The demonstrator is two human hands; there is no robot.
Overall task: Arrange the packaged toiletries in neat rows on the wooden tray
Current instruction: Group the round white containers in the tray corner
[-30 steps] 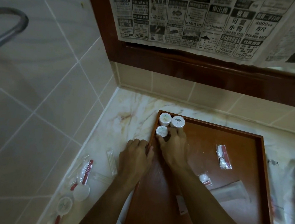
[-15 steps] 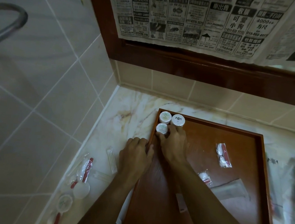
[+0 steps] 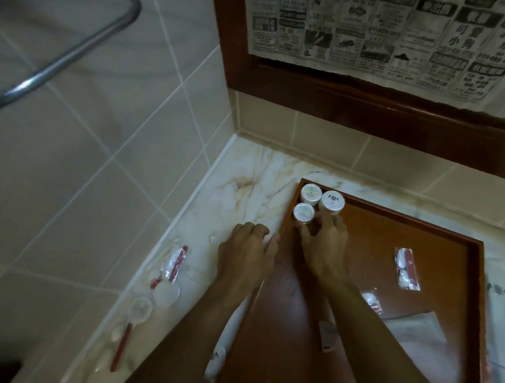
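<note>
Resting in the far-left corner of the wooden tray (image 3: 464, 310), three round tubs stand upright, lids up, their axes vertical. The right hand (image 3: 324, 250) is nearest: its fingertips (image 3: 331, 220) touch the near side of the right tub (image 3: 332, 202) and nearest tub (image 3: 304, 212); whether they grip cannot be told. The left hand (image 3: 246, 250) lies curled against the tray's left rim, apparently steadying it. Loose sachets (image 3: 407, 269) lie further right.
</note>
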